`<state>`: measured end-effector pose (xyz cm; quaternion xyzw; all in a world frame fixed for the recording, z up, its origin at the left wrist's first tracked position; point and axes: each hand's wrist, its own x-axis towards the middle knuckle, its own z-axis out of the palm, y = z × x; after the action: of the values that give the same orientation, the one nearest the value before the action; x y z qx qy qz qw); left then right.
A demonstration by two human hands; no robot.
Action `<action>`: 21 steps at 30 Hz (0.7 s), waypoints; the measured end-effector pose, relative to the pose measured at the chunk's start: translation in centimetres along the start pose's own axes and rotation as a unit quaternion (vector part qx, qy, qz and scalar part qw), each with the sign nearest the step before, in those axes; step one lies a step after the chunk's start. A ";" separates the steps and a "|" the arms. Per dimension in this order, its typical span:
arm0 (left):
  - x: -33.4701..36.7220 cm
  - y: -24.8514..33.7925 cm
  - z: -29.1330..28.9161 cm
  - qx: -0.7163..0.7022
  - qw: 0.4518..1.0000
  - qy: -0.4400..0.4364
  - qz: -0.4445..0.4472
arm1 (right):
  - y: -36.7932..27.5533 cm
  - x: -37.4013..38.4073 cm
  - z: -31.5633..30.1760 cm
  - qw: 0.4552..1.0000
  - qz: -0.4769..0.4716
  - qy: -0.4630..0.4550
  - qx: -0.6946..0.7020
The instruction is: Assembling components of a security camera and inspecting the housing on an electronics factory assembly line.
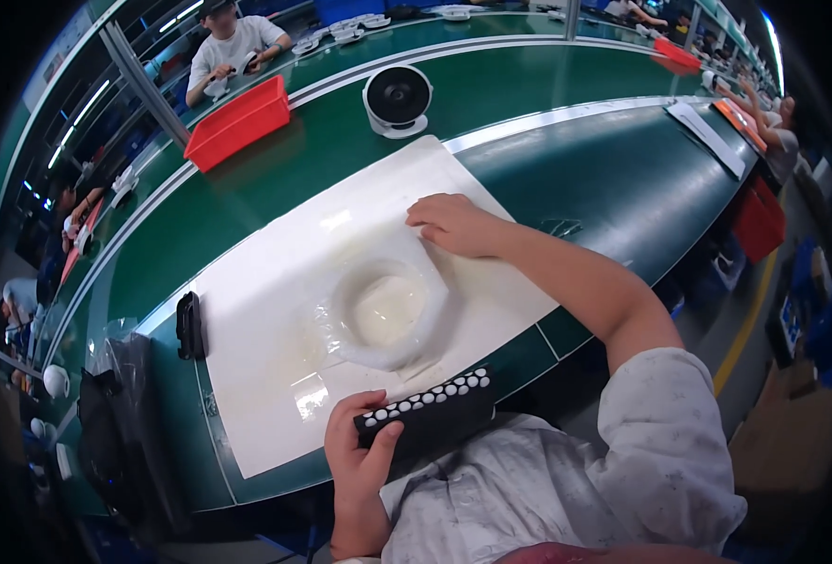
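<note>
My left hand [359, 442] is closed around one end of a black block [430, 423] with rows of white round dots along its top, held at the near edge of the white mat [265, 282]. In the middle of the mat lies a white, plastic-wrapped holder [435, 291] with a round hollow. The hollow's bottom looks pale and shiny. At the holder's far right corner is my right hand [458, 224], its fingers bent and pressed against that corner. The fingertips' exact grip is partly hidden.
A round white device with a black front [398, 99] stands beyond the mat, a red bin [239, 122] to its left. A black clip-like part [189, 325] lies at the mat's left edge, near dark plastic bags [134, 423]. Other people work across the green bench.
</note>
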<state>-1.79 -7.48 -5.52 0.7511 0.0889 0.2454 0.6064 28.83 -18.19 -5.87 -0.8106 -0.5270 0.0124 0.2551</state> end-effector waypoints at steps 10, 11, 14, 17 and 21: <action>0.0 -0.1 -0.2 0.014 1.000 -0.004 0.011 | 0.2 0.1 0.3 1.000 -0.021 0.001 0.005; 0.0 -0.2 -0.2 0.014 1.000 -0.006 0.007 | 0.3 0.0 0.4 1.000 -0.023 0.005 0.002; -0.1 -0.4 -0.2 0.014 1.000 -0.009 0.008 | 0.1 -0.1 0.0 1.000 -0.027 0.009 0.001; 0.0 -0.2 0.0 0.011 1.000 -0.009 0.013 | 0.1 -0.1 -0.1 0.999 -0.031 0.014 0.005; 0.0 -0.1 -0.2 0.021 0.999 -0.021 0.016 | 0.2 -0.2 0.0 0.998 -0.049 0.032 -0.003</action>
<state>-1.85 -7.30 -5.56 0.7700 0.0695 0.2373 0.5882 28.85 -18.43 -6.00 -0.7846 -0.5575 -0.0282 0.2697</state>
